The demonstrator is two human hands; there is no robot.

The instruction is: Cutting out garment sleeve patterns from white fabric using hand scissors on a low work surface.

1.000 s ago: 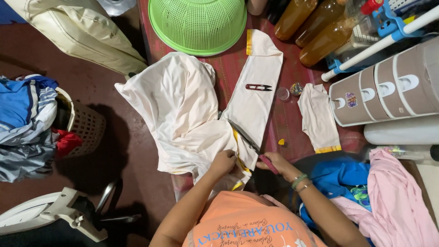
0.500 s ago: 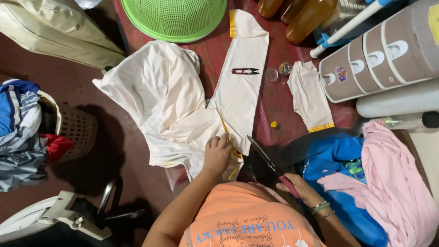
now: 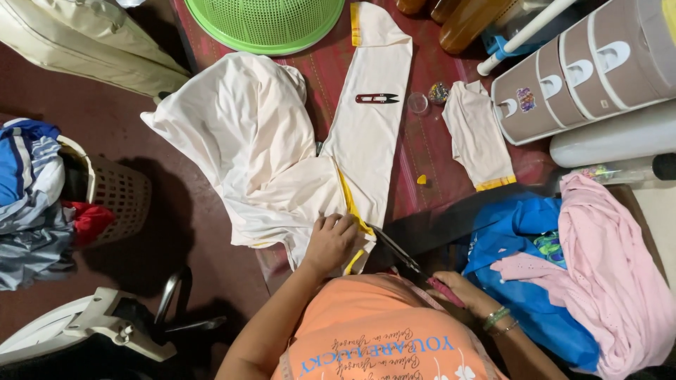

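Note:
A cream-white garment point(image 3: 246, 148) with a yellow trim strip point(image 3: 350, 204) lies spread on a dark red patterned mat point(image 3: 422, 151). My left hand point(image 3: 328, 241) presses flat on the garment's near edge, right beside the yellow trim. My right hand point(image 3: 459, 288) grips the pink handles of long scissors point(image 3: 396, 252). Their blades point up-left, and the tips reach the fabric edge next to my left hand. A small red-and-black thread snip point(image 3: 376, 98) rests on the garment's long white panel point(image 3: 373, 134).
A green plastic basket point(image 3: 267, 21) stands at the far edge, with amber bottles point(image 3: 472, 21) and a stack of brown drawers point(image 3: 591, 63) to its right. A separate cream piece point(image 3: 482, 137), blue point(image 3: 524, 232) and pink cloth point(image 3: 612, 260) lie right. A laundry basket point(image 3: 113, 197) stands left.
Both hands were working at the yellow trim. My right hand then pulled back toward my body with the scissors and now holds them with the blades aimed at the fabric edge. The left hand stays pressed down.

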